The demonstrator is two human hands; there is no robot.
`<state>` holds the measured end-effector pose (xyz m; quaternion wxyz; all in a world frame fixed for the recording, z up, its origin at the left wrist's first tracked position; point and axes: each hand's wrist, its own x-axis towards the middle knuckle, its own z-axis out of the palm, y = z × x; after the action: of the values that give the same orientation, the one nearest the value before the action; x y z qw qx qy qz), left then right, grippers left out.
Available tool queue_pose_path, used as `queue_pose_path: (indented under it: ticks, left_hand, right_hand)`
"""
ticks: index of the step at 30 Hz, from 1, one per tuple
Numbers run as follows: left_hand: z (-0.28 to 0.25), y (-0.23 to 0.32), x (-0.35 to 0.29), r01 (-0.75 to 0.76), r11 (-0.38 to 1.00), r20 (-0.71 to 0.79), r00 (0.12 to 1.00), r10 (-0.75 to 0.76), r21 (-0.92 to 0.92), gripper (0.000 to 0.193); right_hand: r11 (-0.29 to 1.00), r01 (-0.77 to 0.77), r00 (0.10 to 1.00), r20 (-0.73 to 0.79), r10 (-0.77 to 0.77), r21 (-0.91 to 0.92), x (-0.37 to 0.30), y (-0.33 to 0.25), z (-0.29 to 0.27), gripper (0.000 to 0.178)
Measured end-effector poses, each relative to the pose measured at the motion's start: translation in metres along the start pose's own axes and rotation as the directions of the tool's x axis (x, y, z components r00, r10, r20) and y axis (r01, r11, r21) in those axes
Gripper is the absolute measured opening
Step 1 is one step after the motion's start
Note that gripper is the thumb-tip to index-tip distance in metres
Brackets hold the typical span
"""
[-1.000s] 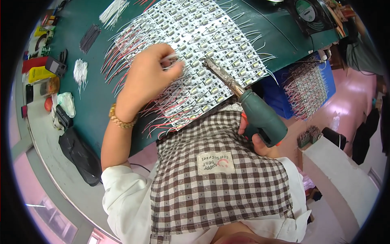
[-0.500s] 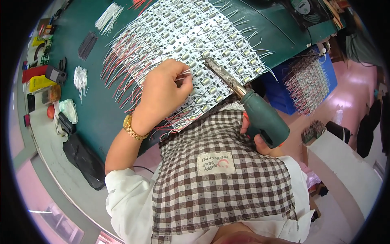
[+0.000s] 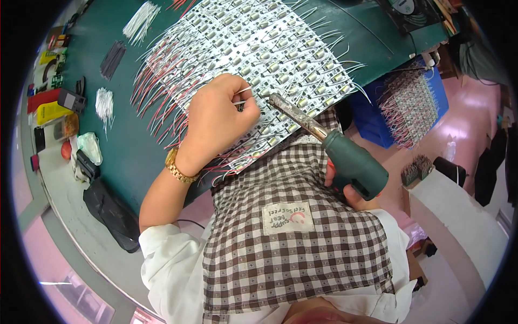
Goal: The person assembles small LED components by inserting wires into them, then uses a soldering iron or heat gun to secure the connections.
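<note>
A large panel of white circuit boards [image 3: 280, 51] lies on the green tabletop, with rows of small cylindrical parts and red, white and black wires fringing its sides. Over its near part, my left hand [image 3: 218, 119] pinches a thin white wire between thumb and fingers. My right hand [image 3: 353, 195], partly hidden, is wrapped round the handle of a dark green heat gun [image 3: 356, 164]. The gun's worn metal nozzle [image 3: 294, 113] points left over the boards, its tip a short way from my left fingertips.
Bundles of white tubes [image 3: 141, 21], black tubes [image 3: 113, 59] and short white tubes [image 3: 104, 105] lie on the left of the green table [image 3: 121, 154]. At the right, a blue bin [image 3: 372, 127] bears another wired board panel [image 3: 410, 108]. A black pouch [image 3: 110, 216] lies lower left.
The heat gun has shifted slightly right and down, its nozzle tip lower over the boards. My left hand has moved slightly, still pinching the wire.
</note>
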<state>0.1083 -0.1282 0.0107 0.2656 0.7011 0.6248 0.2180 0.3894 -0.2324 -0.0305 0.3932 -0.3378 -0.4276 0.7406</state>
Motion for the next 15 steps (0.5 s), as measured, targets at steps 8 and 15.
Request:
queue_pose_path:
  ticks: [8,15]
  left_hand:
    - [-0.002,0.001,0.002,0.011,1.0,0.009,1.0,-0.011,-0.016,0.008]
    - [-0.003,0.0,0.005,0.023,1.0,0.025,0.999,-0.023,-0.013,0.011]
  right_hand:
    - [0.945,0.074,0.996,-0.029,-0.088,-0.319,0.008,0.007,0.006,0.039]
    - [0.972,-0.016,0.989,-0.149,-0.019,-0.234,0.009,0.001,0.015,0.035]
